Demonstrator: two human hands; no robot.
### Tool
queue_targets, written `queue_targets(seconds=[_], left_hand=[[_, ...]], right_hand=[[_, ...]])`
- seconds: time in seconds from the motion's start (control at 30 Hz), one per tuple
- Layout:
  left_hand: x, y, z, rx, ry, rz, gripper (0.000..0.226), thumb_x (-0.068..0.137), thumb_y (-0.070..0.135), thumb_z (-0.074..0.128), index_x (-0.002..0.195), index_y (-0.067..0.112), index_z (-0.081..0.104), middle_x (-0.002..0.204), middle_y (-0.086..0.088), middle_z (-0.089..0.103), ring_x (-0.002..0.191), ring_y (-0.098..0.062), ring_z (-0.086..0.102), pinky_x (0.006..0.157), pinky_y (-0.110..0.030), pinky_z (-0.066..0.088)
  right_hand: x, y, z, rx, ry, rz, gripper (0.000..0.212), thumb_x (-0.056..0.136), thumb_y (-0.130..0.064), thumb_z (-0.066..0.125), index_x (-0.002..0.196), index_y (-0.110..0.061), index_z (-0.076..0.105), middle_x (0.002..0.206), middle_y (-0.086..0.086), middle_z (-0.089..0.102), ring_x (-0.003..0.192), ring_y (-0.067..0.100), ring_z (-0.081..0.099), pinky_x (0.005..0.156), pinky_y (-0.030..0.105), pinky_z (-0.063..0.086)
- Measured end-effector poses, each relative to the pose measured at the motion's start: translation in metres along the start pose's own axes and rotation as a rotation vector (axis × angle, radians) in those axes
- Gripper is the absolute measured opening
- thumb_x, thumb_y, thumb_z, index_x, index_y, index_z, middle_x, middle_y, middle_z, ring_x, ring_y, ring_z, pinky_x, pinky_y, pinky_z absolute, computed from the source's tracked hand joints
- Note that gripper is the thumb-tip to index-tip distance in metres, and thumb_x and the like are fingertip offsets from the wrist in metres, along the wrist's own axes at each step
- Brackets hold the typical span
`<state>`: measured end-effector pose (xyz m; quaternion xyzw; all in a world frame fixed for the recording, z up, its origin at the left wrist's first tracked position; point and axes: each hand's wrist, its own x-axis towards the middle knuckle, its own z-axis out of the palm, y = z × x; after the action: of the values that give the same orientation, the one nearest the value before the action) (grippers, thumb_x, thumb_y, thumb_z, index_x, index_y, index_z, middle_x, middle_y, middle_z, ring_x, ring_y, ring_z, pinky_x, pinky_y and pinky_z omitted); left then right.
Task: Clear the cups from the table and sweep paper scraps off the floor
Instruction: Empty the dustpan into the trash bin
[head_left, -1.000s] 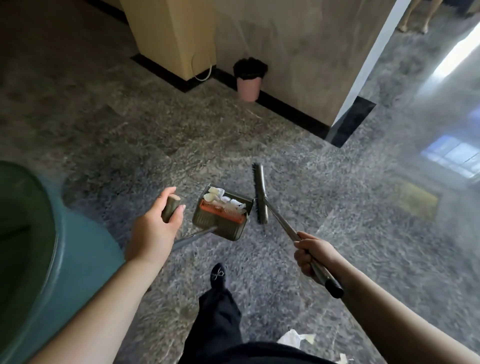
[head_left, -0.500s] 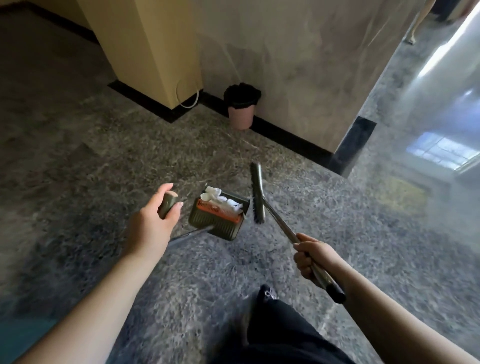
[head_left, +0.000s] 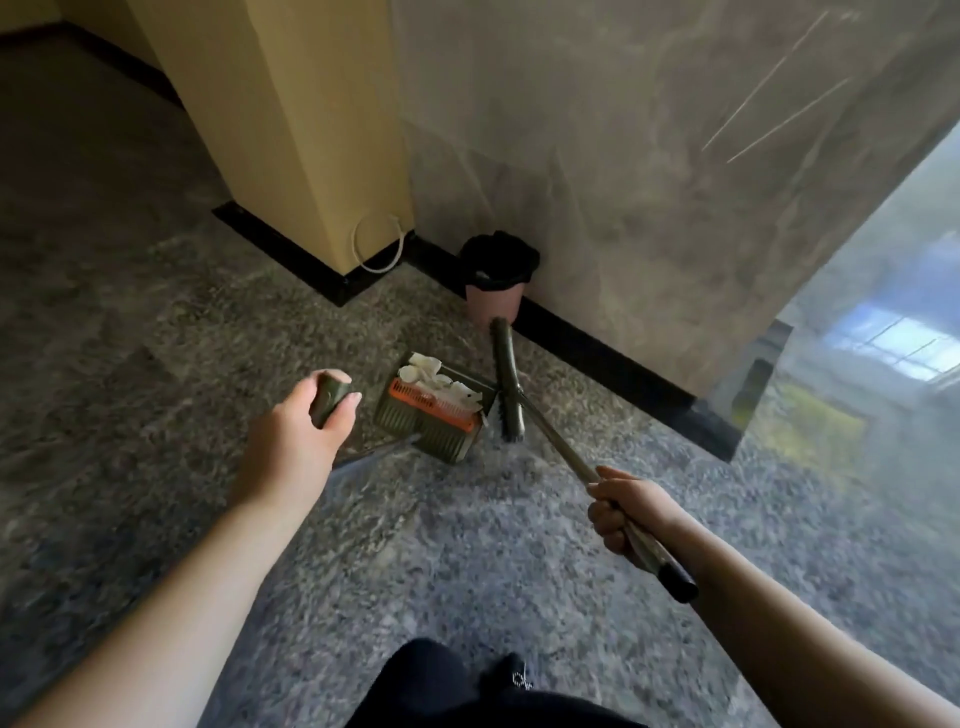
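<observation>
**Dustpan and broom held above the floor near the bin**

The dustpan (head_left: 431, 413) is carried by its long handle, whose green end grip is wrapped by the fingers of the left hand (head_left: 306, 431). White paper scraps (head_left: 439, 382) are piled inside the dustpan, behind its orange comb edge. The broom (head_left: 508, 384) is held just to the right of the dustpan, its brush head lying close beside the pan's rim; whether the two touch cannot be told. The broom's shaft is clamped by the curled fingers of the right hand (head_left: 626, 514), near the black end cap. A pink waste bin (head_left: 496, 283) lined with a black bag is seen standing against the wall's dark skirting, just beyond the brush tip. The speckled grey floor (head_left: 156, 364) is spread beneath everything.
</observation>
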<state>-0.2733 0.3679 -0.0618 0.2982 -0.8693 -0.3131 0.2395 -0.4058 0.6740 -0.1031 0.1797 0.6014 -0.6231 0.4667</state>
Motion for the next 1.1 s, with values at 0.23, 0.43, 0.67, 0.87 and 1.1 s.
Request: queue_targets(seconds=[0.23,0.43,0.67,0.87,1.1], left_hand=[[0.159,0.013,0.026,0.098,-0.028,0.088,0.029,0.092,0.039,0.061,0.105,0.013,0.066,0.058,-0.007,0.058,0.056,-0.032,0.058,0.054,-0.038,0.05],[0.284,0.026,0.05,0.052,-0.122,0.167,0.029,0.094,0.039,0.058,0.106,0.014,0.064,0.063,-0.005,0.057,0.06,-0.031,0.058,0.053,-0.036,0.045],[0.405,0.054,0.08,0.102,-0.138,0.278,0.031,0.094,0.039,0.057,0.095,0.008,0.061,0.062,-0.011,0.057,0.058,-0.034,0.058,0.054,-0.043,0.05],[0.484,0.078,0.132,0.112,-0.153,0.323,0.028,0.095,0.035,0.058,0.09,0.007,0.06,0.058,-0.006,0.054,0.052,-0.024,0.054,0.05,-0.04,0.045],[0.56,0.136,0.206,0.198,-0.203,0.271,0.03,0.094,0.038,0.059,0.105,0.01,0.063,0.076,-0.013,0.062,0.071,-0.035,0.06,0.064,-0.046,0.053]], right_hand=[[0.084,-0.106,0.019,-0.072,0.01,-0.076,0.053,0.098,-0.001,0.039,0.144,-0.025,0.032,0.048,0.001,0.039,0.034,0.009,0.035,0.034,0.017,0.03],[0.142,-0.178,0.038,-0.063,0.022,-0.139,0.062,0.096,-0.002,0.042,0.148,-0.032,0.026,0.048,0.001,0.04,0.033,0.009,0.036,0.034,0.017,0.031],[0.197,-0.262,0.038,-0.088,0.017,-0.192,0.062,0.093,-0.001,0.045,0.144,-0.035,0.033,0.049,0.001,0.044,0.035,0.01,0.038,0.036,0.019,0.033],[0.254,-0.348,0.018,-0.157,0.012,-0.195,0.065,0.095,0.0,0.042,0.15,-0.032,0.025,0.049,0.002,0.039,0.033,0.01,0.034,0.035,0.016,0.03],[0.317,-0.445,-0.02,-0.178,-0.052,-0.179,0.049,0.098,0.001,0.038,0.14,-0.023,0.039,0.05,0.003,0.034,0.033,0.009,0.032,0.035,0.016,0.029]])
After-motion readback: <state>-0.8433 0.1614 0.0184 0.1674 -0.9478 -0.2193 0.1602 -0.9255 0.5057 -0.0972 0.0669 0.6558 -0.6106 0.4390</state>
